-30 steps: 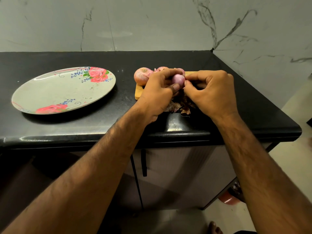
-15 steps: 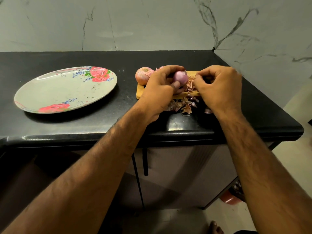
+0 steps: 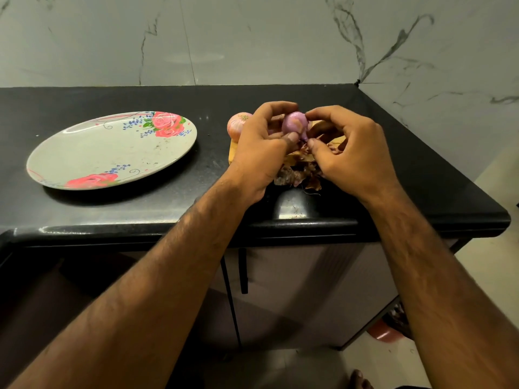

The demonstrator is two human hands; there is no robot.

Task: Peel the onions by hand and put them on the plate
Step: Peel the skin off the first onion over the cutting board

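1. Marble-veined grey walls [image 3: 252, 37] back a glossy black stone surface [image 3: 421, 175].
2. The left grip [image 3: 261, 144] curls round a small purple onion [image 3: 295, 125], held just above a wooden board [image 3: 233, 154]. The right grip [image 3: 351, 153] pinches its root end.
3. A hard tug could shoot the slick bulb off the near edge.
4. Loose brown skins [image 3: 297, 174] heaped at that edge may spill.
5. An oval floral plate [image 3: 112, 153] lies well left, and a pink-skinned unpeeled onion [image 3: 238, 127] waits on the board.

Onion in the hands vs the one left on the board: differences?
Held onion is smooth, purple, mostly peeled; board onion wears papery pinkish-orange skin. Held onion is gripped by the left hand, pinched by the right hand; board onion rests on the wooden board. Both are round.
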